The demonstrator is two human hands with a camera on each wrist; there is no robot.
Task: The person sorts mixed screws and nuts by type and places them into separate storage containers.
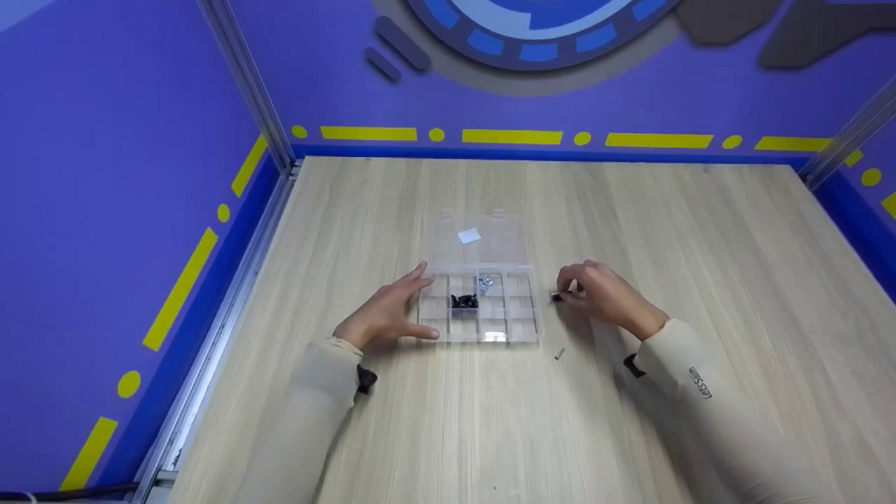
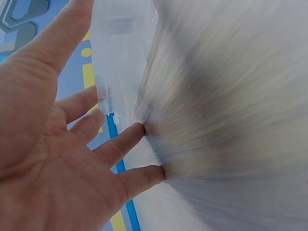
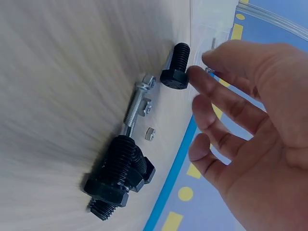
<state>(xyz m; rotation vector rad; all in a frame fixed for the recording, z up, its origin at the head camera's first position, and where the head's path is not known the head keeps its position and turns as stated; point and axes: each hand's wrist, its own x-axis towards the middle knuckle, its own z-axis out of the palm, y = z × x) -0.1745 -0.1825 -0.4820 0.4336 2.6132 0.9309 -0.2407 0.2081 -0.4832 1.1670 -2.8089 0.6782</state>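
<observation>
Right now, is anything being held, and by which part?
The left hand only touches the left side of the clear box. The right hand is at the head of a black bolt, its grip unclear.

Left hand [image 1: 383, 312] spread, right hand [image 1: 606, 297] lowered, fingers [image 3: 205, 113] loosely bent

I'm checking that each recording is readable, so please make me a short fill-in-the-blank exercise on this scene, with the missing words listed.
1. The lid of the compartment box is ____, not closed.
2. In the head view, the left hand is at the box's ____ side.
3. In the right wrist view, the hex bolt nearest the right hand's fingertips is coloured ____.
4. In the head view, the hand nearer the loose metal bolt is the ____ one.

Missing words: open; left; black; right.
</observation>
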